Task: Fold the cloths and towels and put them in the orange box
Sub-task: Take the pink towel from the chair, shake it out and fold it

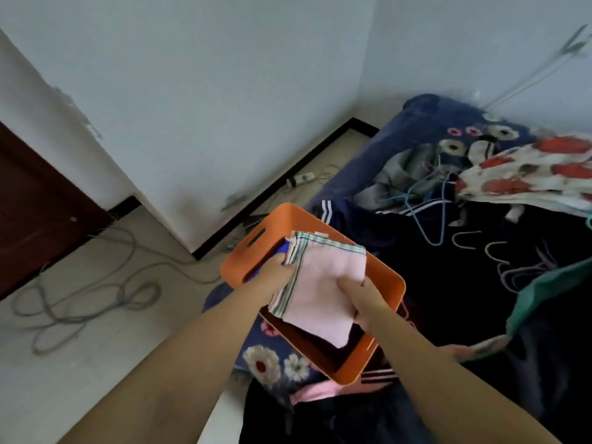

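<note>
Lowering a folded towel into the box

My left hand (275, 274) and right hand (358, 299) both pinch the folded pink terry towel with striped green edging (320, 283), fingers clamped on opposite sides. It hangs directly above the rectangular orange plastic box (389, 285) on the bed, its length along the box's long axis, so the move is straight down.
</note>
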The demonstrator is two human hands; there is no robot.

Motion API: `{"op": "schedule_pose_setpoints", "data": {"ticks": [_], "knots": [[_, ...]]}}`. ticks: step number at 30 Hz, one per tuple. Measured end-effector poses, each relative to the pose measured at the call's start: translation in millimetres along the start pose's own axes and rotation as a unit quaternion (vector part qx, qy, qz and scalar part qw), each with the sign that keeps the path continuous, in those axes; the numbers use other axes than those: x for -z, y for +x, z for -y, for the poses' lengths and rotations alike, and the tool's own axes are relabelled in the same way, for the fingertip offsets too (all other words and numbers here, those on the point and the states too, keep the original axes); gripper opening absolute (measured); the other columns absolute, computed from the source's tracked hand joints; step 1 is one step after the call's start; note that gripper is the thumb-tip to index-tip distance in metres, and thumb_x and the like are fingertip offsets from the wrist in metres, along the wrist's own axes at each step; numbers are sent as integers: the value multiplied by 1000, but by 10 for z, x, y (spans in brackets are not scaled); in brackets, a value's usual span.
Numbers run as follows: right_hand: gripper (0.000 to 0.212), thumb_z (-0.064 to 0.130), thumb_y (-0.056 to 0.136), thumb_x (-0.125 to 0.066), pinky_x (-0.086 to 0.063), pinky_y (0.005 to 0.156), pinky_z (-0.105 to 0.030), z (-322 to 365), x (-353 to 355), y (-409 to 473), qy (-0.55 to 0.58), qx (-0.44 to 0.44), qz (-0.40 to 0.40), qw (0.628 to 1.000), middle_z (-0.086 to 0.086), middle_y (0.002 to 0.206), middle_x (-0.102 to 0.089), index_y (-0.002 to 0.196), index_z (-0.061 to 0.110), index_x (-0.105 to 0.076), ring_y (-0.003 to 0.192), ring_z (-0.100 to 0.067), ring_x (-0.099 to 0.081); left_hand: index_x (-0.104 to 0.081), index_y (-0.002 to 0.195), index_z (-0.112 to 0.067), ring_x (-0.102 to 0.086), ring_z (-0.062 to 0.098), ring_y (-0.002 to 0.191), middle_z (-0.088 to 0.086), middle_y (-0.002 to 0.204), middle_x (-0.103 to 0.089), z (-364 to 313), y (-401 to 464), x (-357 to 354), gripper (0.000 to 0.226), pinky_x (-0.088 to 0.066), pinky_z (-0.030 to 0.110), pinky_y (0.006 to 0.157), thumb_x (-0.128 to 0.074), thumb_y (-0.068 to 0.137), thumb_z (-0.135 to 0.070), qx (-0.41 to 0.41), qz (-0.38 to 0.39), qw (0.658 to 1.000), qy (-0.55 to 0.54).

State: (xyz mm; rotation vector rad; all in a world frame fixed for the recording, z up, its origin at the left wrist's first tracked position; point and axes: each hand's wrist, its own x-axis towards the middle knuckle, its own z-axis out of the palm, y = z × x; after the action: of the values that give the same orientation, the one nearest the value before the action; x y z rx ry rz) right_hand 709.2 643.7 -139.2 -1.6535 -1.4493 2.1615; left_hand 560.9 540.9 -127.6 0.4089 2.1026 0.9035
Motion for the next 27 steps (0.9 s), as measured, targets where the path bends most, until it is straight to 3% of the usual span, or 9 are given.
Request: {"op": "schedule_pose_setpoints", "data": {"ticks": [3, 6, 8, 11, 15, 17, 20, 25, 27], "knots": [[49, 32, 82, -64, -44, 100, -52, -192, 83, 199, 2, -33, -60, 998, -6, 119, -57, 126, 19, -46, 109, -30, -54, -58, 99, -19, -49, 19, 101, 4, 96, -58, 85, 263, -278, 11, -37, 27, 76, -47, 97, -17, 28, 31, 999, 18], [35, 30, 88, -59, -43, 101, -49, -388, 178, 550, 9, -77, -139, 987, -6, 112, -55, 118, 16, -46, 106, -29, -54, -55, 117, -13, -51, 19, 86, 5, 109, -53, 176, 723, -623, 22, -34, 25, 66, -45, 98, -17, 45, 93, 993, 61], [38, 30, 93, -54, -43, 98, -41, -548, 196, 742, -4, -103, -188, 977, -7, 114, -57, 125, 10, -49, 106, -27, -55, -55, 116, -10, -41, 7, 67, -2, 92, -47, 255, 931, -772, 21, -29, 21, 57, -45, 98, -17, 61, 128, 986, 90], [40, 29, 96, -48, -43, 86, -29, -800, 176, 1059, -42, -131, -239, 961, -1, 117, -56, 126, 4, -48, 101, -19, -54, -52, 127, -14, -57, 20, 95, -1, 123, -51, 403, 1236, -998, 30, -42, 26, 75, -45, 99, -20, 97, 183, 973, 98], [38, 23, 99, -43, -45, 85, -29, -1072, 88, 1400, -224, -205, -227, 925, -15, 127, -54, 131, 4, -46, 115, -29, -53, -46, 136, -11, -56, 29, 114, 9, 128, -56, 626, 1475, -1178, 37, -46, 33, 81, -42, 100, -17, 154, 219, 959, 91], [41, 16, 100, -40, -39, 100, -29, -976, 59, 1427, -258, -238, -216, 911, -17, 143, -42, 138, 2, -38, 132, -30, -40, -43, 139, -11, -56, 28, 114, 12, 133, -54, 710, 1547, -1214, 39, -45, 32, 81, -40, 101, -17, 167, 225, 956, 86], [46, 16, 100, -41, -22, 114, -43, -992, 64, 1493, -459, -255, -127, 841, -18, 150, -31, 142, 0, -32, 140, -32, -28, -45, 137, -11, -56, 25, 109, 12, 133, -54, 841, 1660, -1274, 37, -45, 32, 81, -39, 101, -16, 172, 230, 955, 79], [52, 22, 96, -48, -23, 114, -48, -1150, 25, 1573, -503, -270, -107, 814, -17, 149, -33, 142, 2, -34, 139, -33, -29, -46, 137, -13, -56, 27, 116, 11, 134, -55, 920, 1741, -1298, 37, -45, 33, 85, -41, 101, -17, 188, 233, 951, 74], [51, 21, 96, -48, -24, 115, -47, -1077, 22, 1591, -555, -279, -86, 779, -16, 149, -34, 141, 3, -35, 139, -32, -29, -46, 137, -13, -55, 27, 117, 10, 135, -54, 908, 1735, -1272, 37, -44, 33, 86, -42, 100, -17, 193, 240, 949, 73]]}}
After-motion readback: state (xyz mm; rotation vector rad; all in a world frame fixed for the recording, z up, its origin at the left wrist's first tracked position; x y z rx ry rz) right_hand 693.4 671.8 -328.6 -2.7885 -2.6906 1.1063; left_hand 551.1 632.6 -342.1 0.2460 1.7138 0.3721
